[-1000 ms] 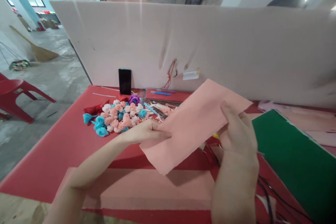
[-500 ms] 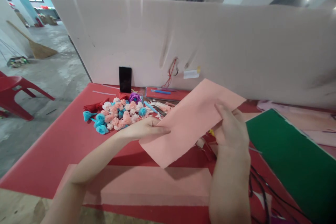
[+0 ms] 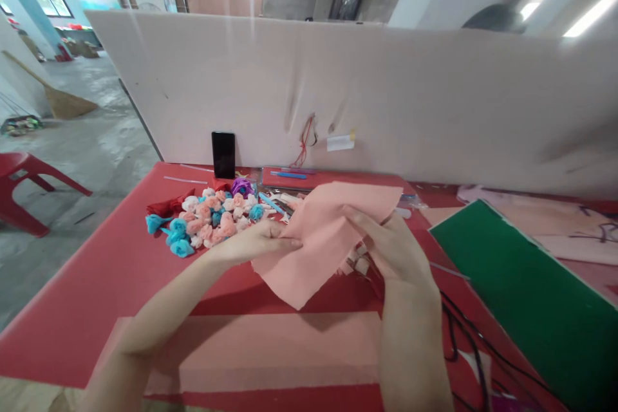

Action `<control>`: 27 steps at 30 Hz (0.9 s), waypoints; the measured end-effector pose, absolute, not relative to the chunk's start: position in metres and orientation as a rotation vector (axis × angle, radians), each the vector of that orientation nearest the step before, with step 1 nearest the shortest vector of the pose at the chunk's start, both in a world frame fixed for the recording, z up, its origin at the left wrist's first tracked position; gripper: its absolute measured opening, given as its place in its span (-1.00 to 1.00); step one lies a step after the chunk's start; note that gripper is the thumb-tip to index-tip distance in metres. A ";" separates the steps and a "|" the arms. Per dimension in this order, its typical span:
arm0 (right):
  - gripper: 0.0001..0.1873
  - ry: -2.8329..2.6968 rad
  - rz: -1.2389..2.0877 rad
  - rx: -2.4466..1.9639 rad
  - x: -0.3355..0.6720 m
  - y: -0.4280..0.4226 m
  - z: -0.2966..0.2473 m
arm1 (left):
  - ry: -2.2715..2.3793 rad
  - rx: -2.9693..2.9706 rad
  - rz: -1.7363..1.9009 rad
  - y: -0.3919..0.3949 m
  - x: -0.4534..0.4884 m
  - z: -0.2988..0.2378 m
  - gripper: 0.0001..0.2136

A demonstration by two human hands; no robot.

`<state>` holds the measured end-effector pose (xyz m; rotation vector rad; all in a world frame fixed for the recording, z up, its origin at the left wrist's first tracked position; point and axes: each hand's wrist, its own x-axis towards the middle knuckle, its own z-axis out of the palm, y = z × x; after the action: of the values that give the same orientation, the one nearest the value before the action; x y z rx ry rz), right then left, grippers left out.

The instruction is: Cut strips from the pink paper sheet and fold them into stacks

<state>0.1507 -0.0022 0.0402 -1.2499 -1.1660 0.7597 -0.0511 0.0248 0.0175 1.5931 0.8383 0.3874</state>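
Note:
Both hands hold a pink paper sheet (image 3: 318, 238) above the red table (image 3: 96, 283). My left hand (image 3: 255, 243) pinches the sheet's left edge with thumb and fingers together. My right hand (image 3: 393, 251) grips its right part, thumb on top, fingers underneath. The sheet is bent and bunched between the two hands. A second, larger pink sheet (image 3: 270, 347) lies flat on the table below my forearms.
A heap of small pink, white and blue paper flowers (image 3: 207, 222) lies at the left, a black phone (image 3: 223, 154) leans on the white divider board (image 3: 338, 90). A green sheet (image 3: 521, 296) lies at the right with black cables (image 3: 463, 341) beside it. A red chair (image 3: 24, 187) stands off-table left.
My right hand has moved left toward my left hand, so the flat, stretched pink sheet is now bent and shorter between them. The left hand has hardly moved.

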 end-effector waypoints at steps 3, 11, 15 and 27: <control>-0.74 -1.041 0.834 -1.224 0.158 0.002 0.040 | 0.769 1.734 0.275 0.031 -0.057 0.016 -0.57; -0.72 -0.811 0.602 -1.134 0.183 0.006 0.043 | 0.782 1.819 0.194 0.039 -0.063 0.015 -0.59; -0.73 -0.773 0.451 -1.137 0.184 0.001 0.044 | 0.685 1.909 0.126 0.041 -0.068 0.020 -0.56; -0.90 -1.212 0.354 -1.250 0.128 -0.044 0.048 | 0.880 2.024 0.750 0.000 -0.060 0.036 -0.60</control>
<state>0.1279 -0.0441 0.0480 -1.2498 -1.2125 0.3539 -0.0596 0.0001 0.0360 2.0242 0.8802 0.7497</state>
